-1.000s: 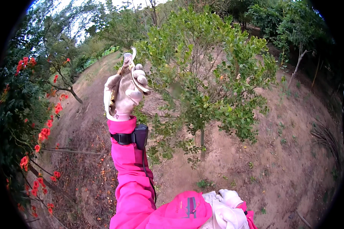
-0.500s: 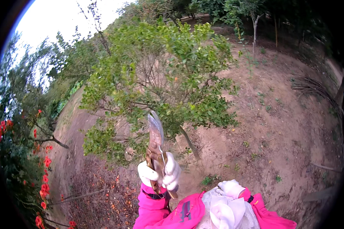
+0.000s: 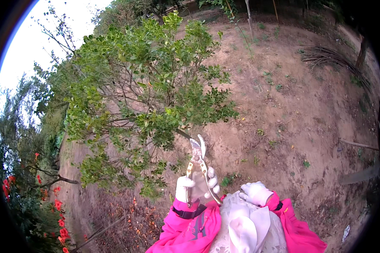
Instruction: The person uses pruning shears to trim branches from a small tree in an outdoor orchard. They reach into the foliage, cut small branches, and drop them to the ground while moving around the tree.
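My left hand, in a white glove, is wrapped round the handles of a pair of pruning shears. Their worn metal blades point up and stand apart, and the handles are spread. Behind the tips is the slim trunk of a leafy green shrub; I cannot tell whether they touch it. At my front, my white-gloved right hand rests beside pale lace clothing, its fingers curled in. Whatever it may hold is hidden. Both forearms wear bright pink sleeves.
Bare brown soil slopes around the shrub. Red flowers hang at the lower left near a bare branch. Cut sticks lie in a heap at the far right, with a single stick nearer.
The shears have moved right and lower, and their handles and blades have spread apart. The shrub has shifted left in view. My right hand has risen slightly in the picture.
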Demonstrator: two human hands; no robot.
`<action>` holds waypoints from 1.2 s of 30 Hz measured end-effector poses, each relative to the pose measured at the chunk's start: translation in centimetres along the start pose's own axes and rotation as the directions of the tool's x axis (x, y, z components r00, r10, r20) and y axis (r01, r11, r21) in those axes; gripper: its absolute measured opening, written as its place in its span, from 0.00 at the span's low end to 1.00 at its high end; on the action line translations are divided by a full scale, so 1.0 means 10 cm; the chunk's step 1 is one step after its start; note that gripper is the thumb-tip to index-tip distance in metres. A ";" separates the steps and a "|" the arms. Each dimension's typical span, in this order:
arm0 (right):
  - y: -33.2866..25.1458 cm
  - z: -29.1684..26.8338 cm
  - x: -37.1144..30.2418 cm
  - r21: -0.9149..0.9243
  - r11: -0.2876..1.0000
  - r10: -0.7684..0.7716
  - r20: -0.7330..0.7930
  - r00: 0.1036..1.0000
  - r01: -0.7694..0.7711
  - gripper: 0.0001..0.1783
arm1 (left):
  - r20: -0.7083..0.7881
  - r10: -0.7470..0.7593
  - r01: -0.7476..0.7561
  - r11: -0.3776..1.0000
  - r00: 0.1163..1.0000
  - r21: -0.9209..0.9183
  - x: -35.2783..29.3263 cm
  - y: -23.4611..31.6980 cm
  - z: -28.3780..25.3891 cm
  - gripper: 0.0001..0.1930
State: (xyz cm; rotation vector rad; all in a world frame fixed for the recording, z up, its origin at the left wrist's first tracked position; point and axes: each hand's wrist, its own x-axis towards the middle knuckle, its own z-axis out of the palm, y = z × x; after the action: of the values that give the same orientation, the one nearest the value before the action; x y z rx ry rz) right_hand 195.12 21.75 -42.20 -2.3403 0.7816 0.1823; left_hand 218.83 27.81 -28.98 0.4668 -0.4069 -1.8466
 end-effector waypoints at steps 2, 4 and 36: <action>0.07 -0.01 -0.02 0.008 1.000 -0.006 -0.012 1.000 0.006 0.22 | -0.019 0.009 -0.009 1.000 1.000 -0.001 0.02 -0.03 0.00 0.31; 0.09 -0.05 -0.05 0.001 1.000 -0.019 -0.033 0.999 0.019 0.22 | 0.000 0.089 -0.089 0.996 0.996 -0.005 0.06 -0.04 0.01 0.29; -0.72 0.31 0.62 -0.006 0.994 0.106 0.006 0.994 -0.106 0.18 | -0.224 -0.246 0.253 0.967 0.943 0.003 -0.21 0.45 -0.95 0.28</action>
State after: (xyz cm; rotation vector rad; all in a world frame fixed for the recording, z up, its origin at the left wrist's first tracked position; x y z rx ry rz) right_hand 204.55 25.01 -42.66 -2.3043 0.9041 0.2375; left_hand 227.88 27.95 -34.68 0.7684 -0.2330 -2.0069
